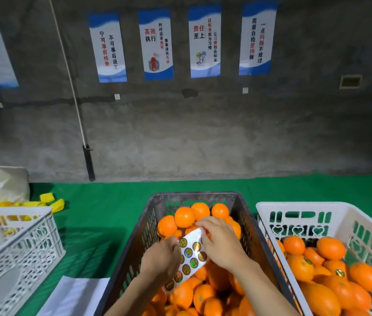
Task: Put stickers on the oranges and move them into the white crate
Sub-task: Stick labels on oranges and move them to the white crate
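While hands hold sticker sheet, poster reads 高效执行.

The stickers shine like metallic foil on a glossy white paper sheet, the white crate is smooth plastic, and the tabletop wears matt green cloth.

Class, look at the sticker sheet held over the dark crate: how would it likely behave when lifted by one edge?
The sticker sheet looks thin and already curves between the left hand and right hand, so probably floppy. Likely very light, with a glossy, perhaps slippery backing.
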Action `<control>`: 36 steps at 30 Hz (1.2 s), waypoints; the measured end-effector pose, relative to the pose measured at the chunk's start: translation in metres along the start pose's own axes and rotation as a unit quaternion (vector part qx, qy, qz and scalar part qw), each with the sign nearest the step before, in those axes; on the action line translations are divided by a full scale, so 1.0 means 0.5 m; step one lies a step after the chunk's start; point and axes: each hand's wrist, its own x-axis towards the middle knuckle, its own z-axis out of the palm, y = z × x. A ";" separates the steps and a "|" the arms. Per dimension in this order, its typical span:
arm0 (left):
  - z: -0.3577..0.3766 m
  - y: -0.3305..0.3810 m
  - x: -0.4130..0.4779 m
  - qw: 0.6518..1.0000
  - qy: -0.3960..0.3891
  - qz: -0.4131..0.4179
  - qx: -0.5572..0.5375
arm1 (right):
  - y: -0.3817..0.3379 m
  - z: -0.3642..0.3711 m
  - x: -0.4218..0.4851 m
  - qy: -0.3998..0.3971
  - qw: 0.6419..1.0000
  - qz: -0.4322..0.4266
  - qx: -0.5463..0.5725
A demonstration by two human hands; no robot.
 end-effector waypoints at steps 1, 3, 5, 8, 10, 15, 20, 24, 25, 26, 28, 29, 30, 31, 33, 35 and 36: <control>0.000 -0.001 0.000 0.999 0.014 0.019 0.021 | -0.001 0.001 -0.001 -0.002 1.000 -0.007 0.000; 0.002 -0.003 0.001 0.997 0.026 0.048 0.056 | 0.000 0.000 -0.001 -0.021 1.000 -0.015 0.004; 0.002 -0.004 0.004 0.996 0.026 0.056 0.071 | -0.003 0.000 -0.003 -0.041 0.999 -0.019 0.005; 0.003 -0.011 0.011 0.995 0.019 0.058 0.078 | -0.010 0.006 -0.004 -0.034 0.998 -0.046 -0.005; 0.006 -0.015 0.011 0.995 0.019 0.063 0.072 | -0.016 0.013 -0.004 -0.031 0.997 -0.074 -0.003; 0.012 -0.015 0.012 0.997 0.010 0.068 0.039 | -0.025 0.014 -0.005 -0.048 0.997 -0.059 0.010; 0.007 -0.009 0.020 0.960 -0.085 -0.062 -0.261 | -0.034 0.016 -0.005 -0.012 0.998 -0.063 0.010; 0.007 -0.008 0.031 0.898 -0.094 -0.134 -0.408 | -0.038 0.026 -0.008 0.041 0.996 -0.076 -0.006; 0.003 -0.010 0.030 0.901 -0.098 -0.119 -0.405 | -0.038 0.029 -0.008 0.049 0.996 -0.077 -0.006; -0.002 -0.010 0.028 0.911 -0.100 -0.090 -0.390 | -0.037 0.031 -0.007 0.056 0.996 -0.075 -0.005; -0.014 -0.005 0.017 0.930 -0.097 -0.033 -0.354 | -0.033 0.034 -0.005 0.065 0.995 -0.070 -0.004; -0.018 -0.003 0.013 0.932 -0.096 -0.027 -0.347 | -0.031 0.035 -0.005 0.067 0.995 -0.068 -0.003; -0.019 0.000 0.013 0.930 -0.093 -0.032 -0.354 | -0.030 0.036 -0.005 0.067 0.995 -0.068 0.000; -0.019 0.001 0.016 0.928 -0.088 -0.037 -0.360 | -0.031 0.036 -0.005 0.066 0.995 -0.070 0.003; -0.016 0.005 0.022 0.926 -0.069 -0.060 -0.367 | -0.040 0.032 0.000 0.073 0.995 -0.071 0.018; -0.012 0.006 0.026 0.933 -0.033 -0.083 -0.348 | -0.051 0.017 0.007 0.112 0.990 -0.032 0.081; -0.011 0.008 0.026 0.938 -0.005 -0.093 -0.333 | -0.055 0.008 0.012 0.147 0.981 0.000 0.124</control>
